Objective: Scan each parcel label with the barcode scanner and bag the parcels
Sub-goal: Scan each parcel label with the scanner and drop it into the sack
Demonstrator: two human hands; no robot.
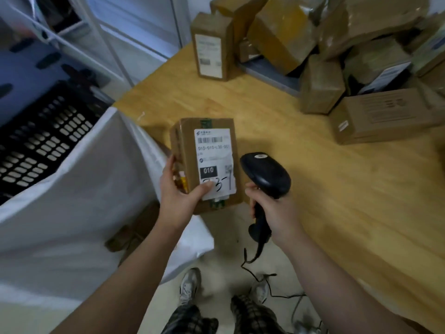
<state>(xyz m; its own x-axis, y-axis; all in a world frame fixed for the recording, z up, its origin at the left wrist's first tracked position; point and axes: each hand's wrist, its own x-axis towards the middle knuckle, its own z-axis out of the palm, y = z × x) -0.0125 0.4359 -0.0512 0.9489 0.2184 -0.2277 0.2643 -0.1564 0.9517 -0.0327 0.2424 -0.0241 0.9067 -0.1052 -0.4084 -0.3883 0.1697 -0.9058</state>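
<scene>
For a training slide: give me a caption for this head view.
Left hand holds a labelled parcel above the white bag; right hand grips the barcode scanner beside it.

Wooden table (325,189) being occupied along far edge by heaped brown parcels (320,27). Upright labelled box (212,47) being supported near back left corner. Flat printed carton (385,114) being carried at right, small taped box (321,85) being rested just beside it.

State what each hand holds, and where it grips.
Left hand holds the parcel by its near left corner, thumb on the label. Right hand grips the scanner handle.
</scene>
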